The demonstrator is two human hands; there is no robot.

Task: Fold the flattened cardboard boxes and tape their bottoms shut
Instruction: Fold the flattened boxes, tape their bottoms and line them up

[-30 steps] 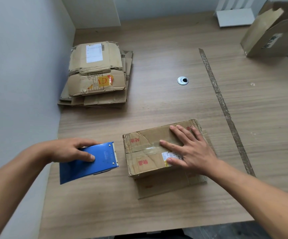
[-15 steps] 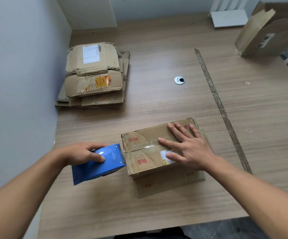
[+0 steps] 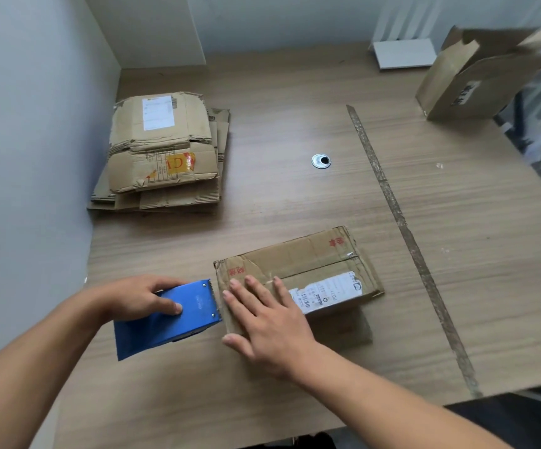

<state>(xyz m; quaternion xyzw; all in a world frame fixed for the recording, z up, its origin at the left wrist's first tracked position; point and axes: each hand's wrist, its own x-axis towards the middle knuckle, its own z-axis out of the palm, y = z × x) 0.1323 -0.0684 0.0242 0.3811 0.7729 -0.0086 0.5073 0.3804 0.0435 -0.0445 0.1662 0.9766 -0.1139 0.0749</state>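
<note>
The left grip (image 3: 143, 301) is closed around the blue tape dispenser (image 3: 165, 332), with the fingers curled over its top. The toothed end of the dispenser touches the left edge of the folded box (image 3: 298, 270), just to the right of this grip. The right grip (image 3: 269, 325) lies open and flat on the near left part of the box top, fingers straight. The box stands on the bench (image 3: 295, 202). Well ahead of the left grip lies a stack of flattened boxes (image 3: 162, 150).
</note>
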